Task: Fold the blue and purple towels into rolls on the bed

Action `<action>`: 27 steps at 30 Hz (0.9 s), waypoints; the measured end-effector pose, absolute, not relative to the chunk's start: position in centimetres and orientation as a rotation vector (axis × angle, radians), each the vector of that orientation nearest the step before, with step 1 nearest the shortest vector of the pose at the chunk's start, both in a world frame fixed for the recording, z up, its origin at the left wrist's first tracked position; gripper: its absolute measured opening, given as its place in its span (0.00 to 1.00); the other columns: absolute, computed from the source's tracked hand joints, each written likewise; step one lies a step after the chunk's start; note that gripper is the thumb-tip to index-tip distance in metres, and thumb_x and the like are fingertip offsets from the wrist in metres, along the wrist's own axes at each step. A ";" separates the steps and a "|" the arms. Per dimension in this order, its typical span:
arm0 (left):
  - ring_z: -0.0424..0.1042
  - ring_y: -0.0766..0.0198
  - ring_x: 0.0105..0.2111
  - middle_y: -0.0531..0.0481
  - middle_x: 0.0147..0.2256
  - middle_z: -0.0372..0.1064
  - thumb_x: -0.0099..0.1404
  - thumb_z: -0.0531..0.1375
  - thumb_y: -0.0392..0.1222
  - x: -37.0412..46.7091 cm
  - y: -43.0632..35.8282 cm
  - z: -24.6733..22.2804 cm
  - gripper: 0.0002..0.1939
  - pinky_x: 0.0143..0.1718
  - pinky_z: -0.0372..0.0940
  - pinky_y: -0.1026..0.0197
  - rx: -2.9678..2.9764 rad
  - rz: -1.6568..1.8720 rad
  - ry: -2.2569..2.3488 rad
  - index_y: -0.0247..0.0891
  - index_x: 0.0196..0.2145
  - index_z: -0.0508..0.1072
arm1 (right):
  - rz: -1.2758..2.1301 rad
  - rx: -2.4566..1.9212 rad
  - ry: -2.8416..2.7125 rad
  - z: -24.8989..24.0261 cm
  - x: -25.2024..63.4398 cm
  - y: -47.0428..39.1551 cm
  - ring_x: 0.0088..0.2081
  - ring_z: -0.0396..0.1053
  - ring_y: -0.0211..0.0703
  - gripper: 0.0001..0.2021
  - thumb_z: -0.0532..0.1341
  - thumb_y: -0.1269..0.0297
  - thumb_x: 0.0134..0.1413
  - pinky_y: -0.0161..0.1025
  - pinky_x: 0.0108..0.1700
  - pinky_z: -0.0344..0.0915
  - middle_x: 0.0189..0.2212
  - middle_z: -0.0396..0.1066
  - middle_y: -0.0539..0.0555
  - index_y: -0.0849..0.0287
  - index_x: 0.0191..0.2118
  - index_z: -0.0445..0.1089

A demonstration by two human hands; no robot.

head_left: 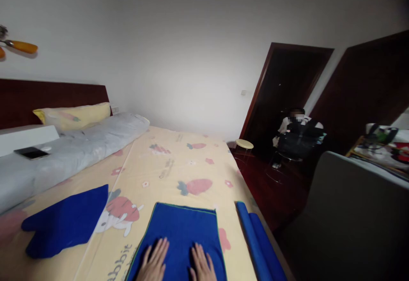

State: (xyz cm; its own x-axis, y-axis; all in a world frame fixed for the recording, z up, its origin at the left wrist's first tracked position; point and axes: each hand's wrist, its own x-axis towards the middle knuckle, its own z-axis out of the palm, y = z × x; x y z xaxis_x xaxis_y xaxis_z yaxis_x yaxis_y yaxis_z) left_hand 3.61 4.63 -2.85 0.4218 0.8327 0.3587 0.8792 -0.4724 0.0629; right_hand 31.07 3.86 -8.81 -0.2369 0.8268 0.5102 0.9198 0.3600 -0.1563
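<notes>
A blue cloth (185, 225) with a thin green edge is spread flat on the bed in front of me. My left hand (155, 262) lies palm down on its left part, fingers stretched out. On the cloth's right part rests my right hand (202, 264), also flat with its fingers extended. Neither hand grips anything. To the left lies a blue mitt-shaped cloth piece (68, 221). At the right edge of the bed are two long blue rolls of cloth, one roll (252, 238) beside the other roll (268, 247). The cloth's near end runs out of view.
The bed (172, 166) has a patterned yellow sheet. A grey rolled quilt (96, 144), a phone (32, 153) and a pillow (79, 117) lie toward the headboard. A person (295, 131) sits near the doorway, past a stool (244, 144). A dark panel (345, 225) stands at right.
</notes>
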 end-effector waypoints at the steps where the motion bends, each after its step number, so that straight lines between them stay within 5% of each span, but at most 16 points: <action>1: 0.57 0.63 0.64 0.60 0.66 0.51 0.67 0.48 0.36 5.4 5.3 -2.7 0.36 0.63 0.54 0.55 -2.620 -0.505 -1.435 0.56 0.67 0.36 | -0.221 -1.406 -2.180 -8.5 29.4 4.7 0.58 0.66 0.51 0.27 0.52 0.49 0.64 0.48 0.54 0.69 0.61 0.61 0.50 0.43 0.66 0.50; 4: 0.57 0.65 0.64 0.59 0.66 0.51 0.69 0.47 0.38 7.7 7.6 -2.1 0.34 0.62 0.56 0.57 -2.771 -0.449 -1.329 0.56 0.67 0.35 | -0.183 -1.316 -2.251 -7.5 28.1 6.8 0.58 0.66 0.49 0.27 0.53 0.50 0.64 0.47 0.55 0.69 0.61 0.61 0.47 0.39 0.66 0.49; 8: 0.54 0.58 0.66 0.55 0.68 0.48 0.72 0.42 0.49 3.3 10.1 -1.3 0.27 0.63 0.54 0.44 -2.577 -0.324 -1.794 0.55 0.66 0.40 | -0.204 -1.704 -2.052 -6.6 35.1 7.8 0.61 0.63 0.56 0.25 0.51 0.48 0.65 0.57 0.56 0.67 0.63 0.58 0.52 0.43 0.65 0.55; 12: 0.51 0.53 0.67 0.52 0.68 0.47 0.72 0.43 0.47 -0.2 10.3 -1.7 0.27 0.65 0.46 0.34 -2.365 -0.343 -1.937 0.54 0.66 0.43 | -0.257 -1.868 -1.927 -6.8 39.7 7.7 0.60 0.63 0.61 0.28 0.50 0.43 0.63 0.63 0.57 0.65 0.62 0.60 0.58 0.51 0.63 0.61; 18: 0.56 0.65 0.65 0.58 0.67 0.51 0.70 0.45 0.38 6.7 11.0 -2.5 0.33 0.62 0.58 0.58 -2.713 -0.526 -1.297 0.53 0.68 0.34 | -0.289 -1.264 -2.251 -8.4 30.6 10.3 0.54 0.71 0.48 0.24 0.49 0.45 0.64 0.43 0.51 0.70 0.57 0.67 0.49 0.40 0.63 0.58; 21: 0.57 0.67 0.64 0.61 0.66 0.50 0.71 0.45 0.40 8.8 13.1 -1.8 0.32 0.62 0.58 0.59 -2.887 -0.489 -1.174 0.57 0.67 0.35 | -0.200 -1.140 -2.352 -7.9 28.6 12.7 0.52 0.73 0.47 0.25 0.49 0.41 0.63 0.41 0.49 0.70 0.54 0.70 0.48 0.37 0.62 0.58; 24: 0.51 0.62 0.67 0.60 0.68 0.46 0.73 0.42 0.49 8.1 15.6 -0.8 0.26 0.65 0.53 0.49 -2.852 -0.365 -1.571 0.60 0.67 0.42 | -0.015 -1.402 -2.333 -5.7 31.1 14.6 0.58 0.66 0.51 0.26 0.51 0.41 0.62 0.49 0.57 0.65 0.61 0.63 0.48 0.37 0.63 0.56; 27: 0.41 0.56 0.69 0.54 0.69 0.40 0.71 0.39 0.54 6.4 17.7 -0.1 0.29 0.67 0.42 0.40 -2.480 -0.219 -2.149 0.51 0.67 0.45 | 0.160 -1.862 -2.122 -3.5 34.9 15.6 0.66 0.53 0.52 0.27 0.46 0.43 0.64 0.57 0.64 0.55 0.66 0.52 0.49 0.42 0.65 0.53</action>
State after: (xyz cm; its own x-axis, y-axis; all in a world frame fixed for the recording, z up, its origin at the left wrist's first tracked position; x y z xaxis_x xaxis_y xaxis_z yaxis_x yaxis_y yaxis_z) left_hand 6.44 17.65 -0.05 0.1416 0.9899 0.0041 0.9703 -0.1396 0.1974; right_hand 34.94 15.55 -3.47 -0.1051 0.9816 0.1593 0.9467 0.1477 -0.2861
